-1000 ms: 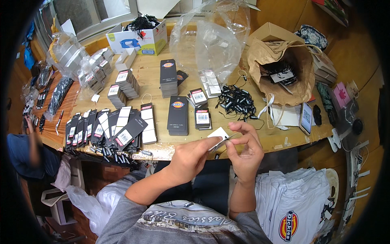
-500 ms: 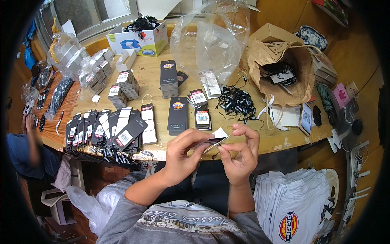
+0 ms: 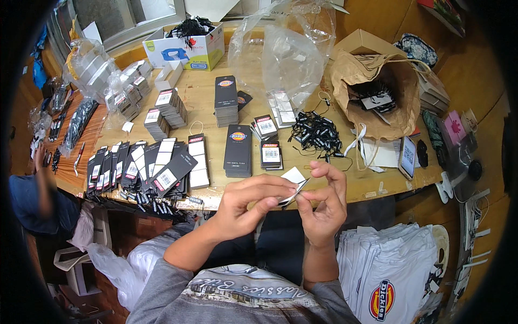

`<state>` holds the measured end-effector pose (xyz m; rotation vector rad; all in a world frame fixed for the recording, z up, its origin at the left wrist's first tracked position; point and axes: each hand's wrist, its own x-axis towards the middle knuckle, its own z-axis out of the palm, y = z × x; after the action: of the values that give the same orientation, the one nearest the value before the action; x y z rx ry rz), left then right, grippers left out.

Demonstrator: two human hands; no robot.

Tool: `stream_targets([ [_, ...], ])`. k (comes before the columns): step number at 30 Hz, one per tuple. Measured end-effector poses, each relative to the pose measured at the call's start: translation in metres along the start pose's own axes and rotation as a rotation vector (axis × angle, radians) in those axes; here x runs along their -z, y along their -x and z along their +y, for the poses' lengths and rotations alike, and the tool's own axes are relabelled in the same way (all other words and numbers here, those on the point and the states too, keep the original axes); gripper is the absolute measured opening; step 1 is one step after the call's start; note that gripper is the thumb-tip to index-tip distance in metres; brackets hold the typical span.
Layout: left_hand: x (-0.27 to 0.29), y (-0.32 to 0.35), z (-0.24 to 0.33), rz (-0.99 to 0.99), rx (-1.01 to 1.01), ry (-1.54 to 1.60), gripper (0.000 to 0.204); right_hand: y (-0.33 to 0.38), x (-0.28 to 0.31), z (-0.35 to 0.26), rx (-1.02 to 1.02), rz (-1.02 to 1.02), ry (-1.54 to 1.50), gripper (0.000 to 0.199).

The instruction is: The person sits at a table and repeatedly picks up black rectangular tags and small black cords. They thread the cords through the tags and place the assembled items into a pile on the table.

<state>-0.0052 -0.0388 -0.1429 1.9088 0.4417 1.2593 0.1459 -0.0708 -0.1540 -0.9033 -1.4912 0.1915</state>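
Observation:
Over the table's front edge, my left hand (image 3: pixel 243 205) pinches a small hang tag (image 3: pixel 293 175) with a white face and a dark edge. My right hand (image 3: pixel 322 208) meets it from the other side, thumb and a finger closed at the tag's edge. A thin dark strand shows by those fingertips, partly hidden. Just beyond the hands stand a stack of black hang tags (image 3: pixel 237 154) and small stacks of barcode tags (image 3: pixel 271 154). A heap of black tag strings (image 3: pixel 315 132) lies to their right.
Fanned black tags (image 3: pixel 140 167) line the front left edge, with strings hanging over. A brown paper bag (image 3: pixel 345 81), a clear plastic bag (image 3: pixel 291 59) and a box (image 3: pixel 183 48) stand farther back. A phone (image 3: pixel 407 156) leans at right. White folded garments (image 3: pixel 388 270) are below right. Another person (image 3: pixel 38 200) sits at left.
My left fingers have moved right along the tag, over its face. The tag has turned, showing more white. My right hand has shifted slightly and stays pinched.

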Motion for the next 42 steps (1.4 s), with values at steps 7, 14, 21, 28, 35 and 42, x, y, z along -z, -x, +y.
stream_targets([
  [7,-0.003,0.001,-0.004,0.116,0.383,0.583,0.009,0.003,-0.006,0.002,-0.066,-0.106,-0.141,0.015],
  [14,-0.007,0.008,-0.01,0.138,0.227,0.353,0.004,0.001,-0.003,-0.003,-0.145,-0.185,0.035,0.016],
  [21,0.016,0.003,-0.002,0.403,0.11,0.589,0.013,0.012,0.025,-0.002,-0.548,-0.422,-0.197,0.015],
  [28,0.015,0.01,0.004,0.392,0.29,0.638,0.011,0.009,0.023,-0.004,-0.654,-0.275,-0.698,0.005],
  [35,0.01,0.009,0.008,0.153,0.367,0.507,0.008,0.004,0.023,-0.013,-0.691,-0.224,-0.819,0.006],
  [42,-0.001,0.008,0.016,0.07,0.381,0.304,0.016,0.004,0.017,-0.018,-0.655,-0.202,-0.661,0.01],
])
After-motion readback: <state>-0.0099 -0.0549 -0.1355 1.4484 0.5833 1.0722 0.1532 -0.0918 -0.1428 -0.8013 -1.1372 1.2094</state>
